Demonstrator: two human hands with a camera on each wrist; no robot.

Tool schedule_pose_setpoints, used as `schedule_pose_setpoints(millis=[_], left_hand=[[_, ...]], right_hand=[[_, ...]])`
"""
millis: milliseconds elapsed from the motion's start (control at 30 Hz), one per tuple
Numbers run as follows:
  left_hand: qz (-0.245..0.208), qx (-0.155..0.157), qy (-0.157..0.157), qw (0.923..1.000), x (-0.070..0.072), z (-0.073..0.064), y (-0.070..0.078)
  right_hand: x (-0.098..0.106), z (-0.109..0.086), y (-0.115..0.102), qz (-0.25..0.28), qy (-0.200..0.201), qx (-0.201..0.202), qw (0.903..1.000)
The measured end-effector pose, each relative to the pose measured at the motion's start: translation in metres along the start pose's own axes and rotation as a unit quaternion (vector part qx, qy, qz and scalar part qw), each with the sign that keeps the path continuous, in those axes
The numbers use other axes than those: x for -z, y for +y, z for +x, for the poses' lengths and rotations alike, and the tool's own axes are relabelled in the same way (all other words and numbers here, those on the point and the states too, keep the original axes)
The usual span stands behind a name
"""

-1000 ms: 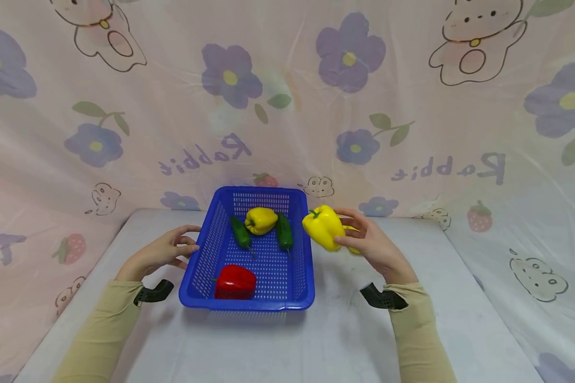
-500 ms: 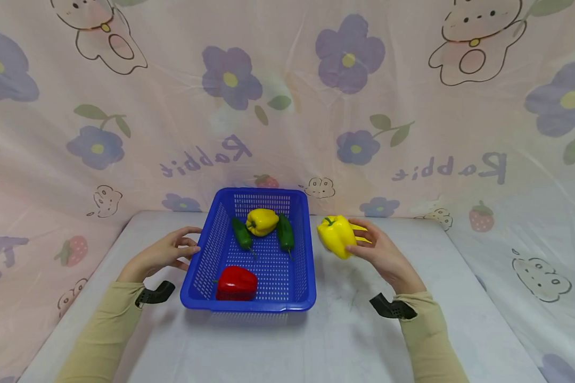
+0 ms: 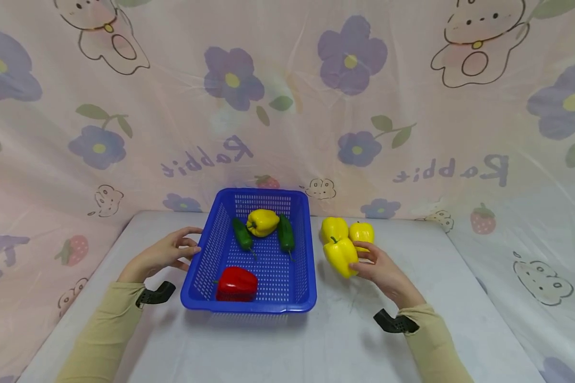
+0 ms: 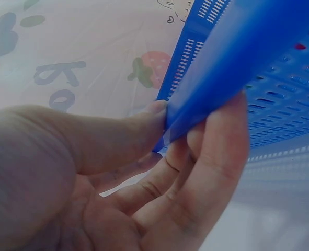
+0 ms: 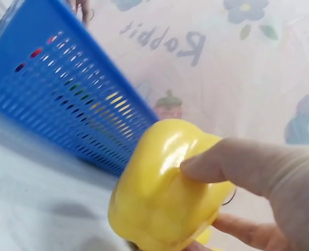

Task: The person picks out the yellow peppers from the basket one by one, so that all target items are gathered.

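Observation:
My right hand (image 3: pixel 380 270) grips a yellow bell pepper (image 3: pixel 340 258) beside the basket, thumb on its near side; in the right wrist view the same yellow bell pepper (image 5: pixel 164 183) fills the middle. Two more yellow bell peppers (image 3: pixel 335 230) (image 3: pixel 362 232) sit on the table just behind it. My left hand (image 3: pixel 162 255) pinches the left rim of the blue plastic basket (image 3: pixel 255 307), thumb above and fingers beneath the rim (image 4: pixel 196 104). Inside the basket lie a red bell pepper (image 3: pixel 237 284), a yellow bell pepper (image 3: pixel 262 222) and two green chili peppers (image 3: pixel 243 235) (image 3: pixel 285 234).
The basket stands on a white table (image 3: pixel 287 351). A patterned curtain (image 3: pixel 287 106) with flowers and rabbits hangs along the table's back and sides. Dark wrist devices (image 3: pixel 156 293) (image 3: pixel 395 322) are worn at both cuffs.
My right hand has moved the yellow bell pepper away from the basket's right edge, to the right and nearer me, uncovering the two yellow peppers behind. The left hand has stayed on the rim.

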State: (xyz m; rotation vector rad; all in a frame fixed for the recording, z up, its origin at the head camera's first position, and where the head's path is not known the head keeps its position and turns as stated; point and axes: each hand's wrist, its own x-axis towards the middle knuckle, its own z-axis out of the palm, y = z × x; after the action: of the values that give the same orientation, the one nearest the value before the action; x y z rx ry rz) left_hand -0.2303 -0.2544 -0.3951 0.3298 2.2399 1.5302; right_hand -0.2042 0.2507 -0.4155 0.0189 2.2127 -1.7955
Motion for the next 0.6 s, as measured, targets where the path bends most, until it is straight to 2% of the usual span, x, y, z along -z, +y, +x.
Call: schedule_pose_setpoints(millis=[200,600], left_hand=[[0.003,0.005,0.002,1.0000,-0.001,-0.001,-0.002],[-0.003,-0.007,-0.004,1.0000,0.000,0.000,0.001]], right_hand=[[0.002,0.000,0.015,0.008,-0.018,-0.007,0.9998],[0.005,0.005,0.028,0.022,-0.023,-0.035,0.9989]])
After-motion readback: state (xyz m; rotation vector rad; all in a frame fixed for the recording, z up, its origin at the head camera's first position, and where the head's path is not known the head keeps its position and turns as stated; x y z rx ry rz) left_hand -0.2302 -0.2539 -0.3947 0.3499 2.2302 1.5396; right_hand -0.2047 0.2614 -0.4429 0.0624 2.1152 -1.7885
